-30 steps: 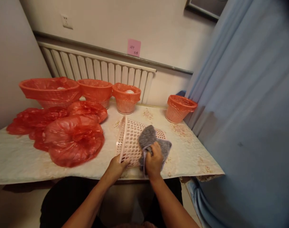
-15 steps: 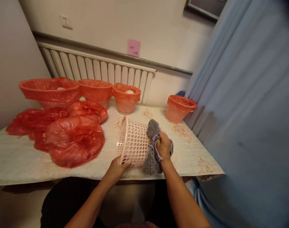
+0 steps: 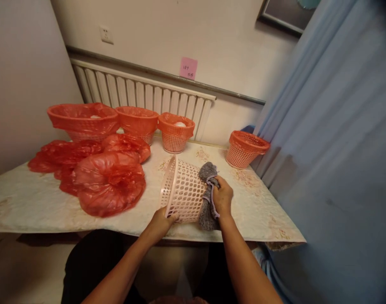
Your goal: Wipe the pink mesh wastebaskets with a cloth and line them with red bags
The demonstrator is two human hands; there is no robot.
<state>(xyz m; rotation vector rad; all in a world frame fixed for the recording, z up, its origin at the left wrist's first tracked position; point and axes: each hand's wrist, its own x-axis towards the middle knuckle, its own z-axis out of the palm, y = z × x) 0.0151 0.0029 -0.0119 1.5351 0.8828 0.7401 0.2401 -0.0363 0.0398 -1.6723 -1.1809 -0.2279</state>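
Pink basket (image 3: 188, 192) lies between left fingers (image 3: 171, 218) and right hand's (image 3: 222, 196) grey cloth (image 3: 208, 216)

There are five baskets on one desk (image 3: 256, 211): four lined baskets (image 3: 175, 143) and one unlined basket (image 3: 189, 192). One grey cloth (image 3: 208, 213), two white items (image 3: 180, 124), one radiator (image 3: 142, 93), one wall socket (image 3: 106, 35), one pink note (image 3: 188, 68), one picture frame (image 3: 280, 24). The heaped red bags (image 3: 110, 183) overlap too much to count.
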